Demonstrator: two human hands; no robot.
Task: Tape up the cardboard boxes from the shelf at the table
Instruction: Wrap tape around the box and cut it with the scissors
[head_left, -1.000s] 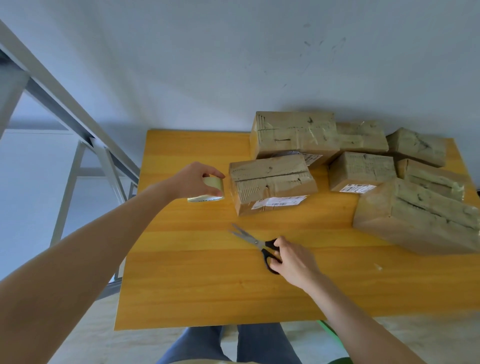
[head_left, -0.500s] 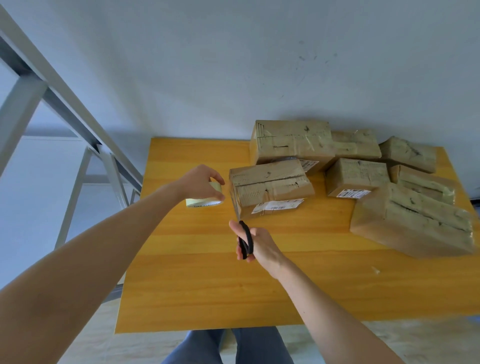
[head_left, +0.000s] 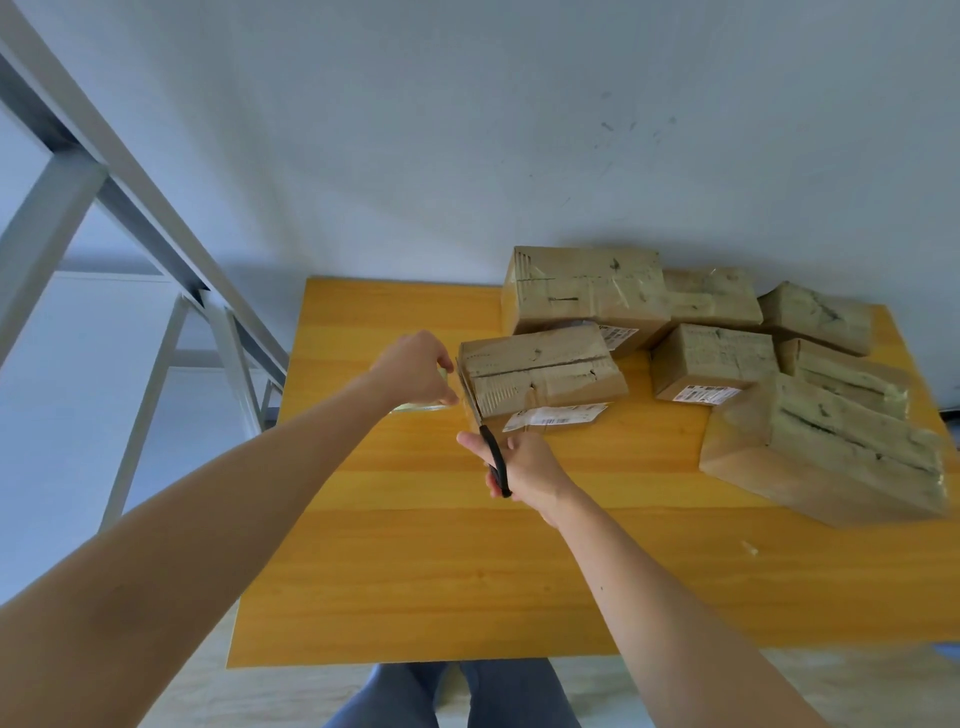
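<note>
Tape roll (head_left: 418, 407) sits inside the left grip (head_left: 415, 371), fingers curled over it, just left of the box (head_left: 540, 374) on the tabletop (head_left: 415, 571). Just before the box's near-left corner, the right grip (head_left: 524, 465) clasps black scissors (head_left: 496, 462) that point at that corner.

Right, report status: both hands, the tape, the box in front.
Left hand grips pale tape roll beside worn brown cardboard box. Right hand holds black-handled scissors, pointed at box's left end. No obstruction seen.

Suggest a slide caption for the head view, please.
Left hand holds tape roll beside a cardboard box; right hand holds scissors at its corner.
</note>
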